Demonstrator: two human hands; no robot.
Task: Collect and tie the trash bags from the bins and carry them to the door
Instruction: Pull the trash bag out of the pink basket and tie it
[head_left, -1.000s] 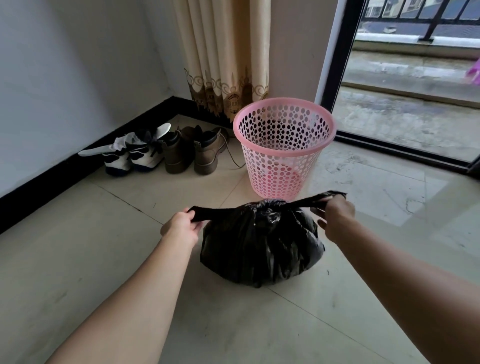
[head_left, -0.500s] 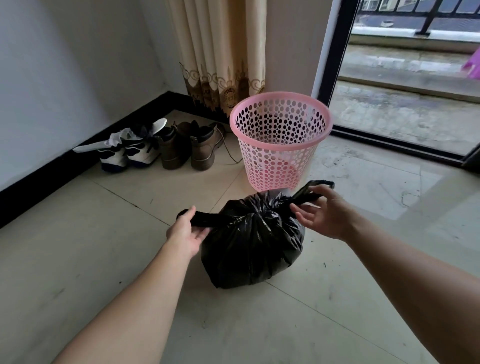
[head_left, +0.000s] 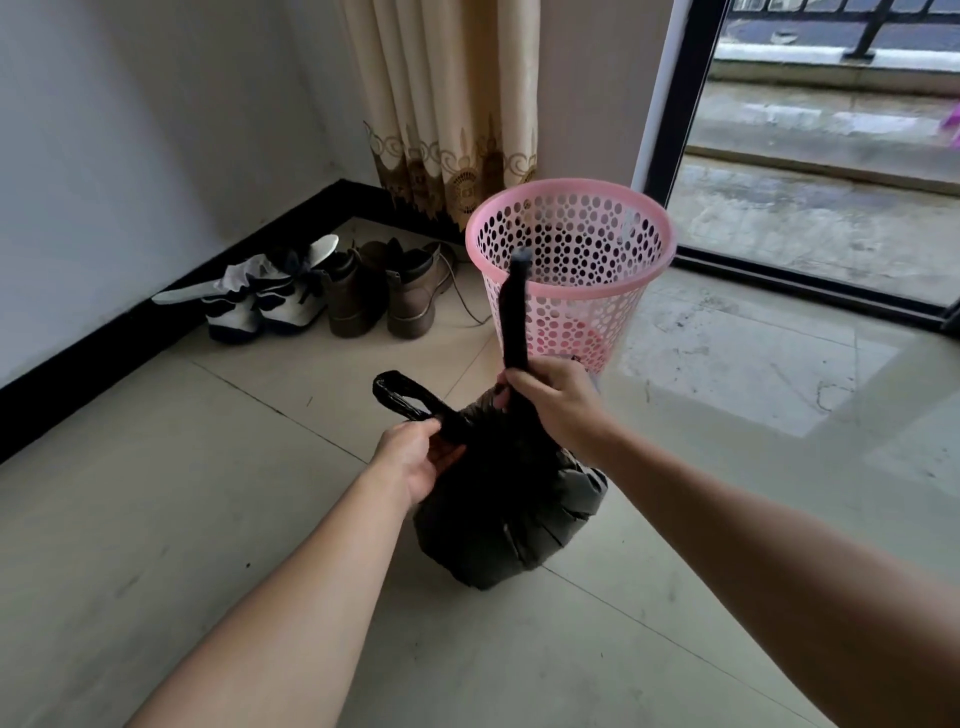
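Across the pale tiled floor (head_left: 156, 519) of this corner, one glass sliding door (head_left: 831, 171) fills the right side and one cream curtain (head_left: 441, 104) hangs at the back. Two bare forearms reach forward and down from the person standing over the work. One pink perforated bin (head_left: 597, 322) stands upright near the door frame. One black trash bag (head_left: 509, 514) sits on the floor just in front of the bin, full and rounded, its top gathered in between the two hands. Against the dark baseboard on the left stand four shoes: one pair of brown boots (head_left: 384, 296) and, just beside them, one pair of white sneakers (head_left: 265, 306).

The left hand (head_left: 415, 457) comes in low, palm turned partly upward, fingers curled round the root of the first handle (head_left: 400, 397), whose loop pokes out up and to the left beyond the fist. The right hand (head_left: 556, 400) is higher, above the bag's top, its back towards me, clenched round the second handle (head_left: 517, 312). That one rises almost straight up from the fist as a narrow black strip, crossing in front of the bin's wall and ending near its rim. Two handles, then, each gripped, and held apart. Whether a knot lies beneath the right hand I cannot tell.
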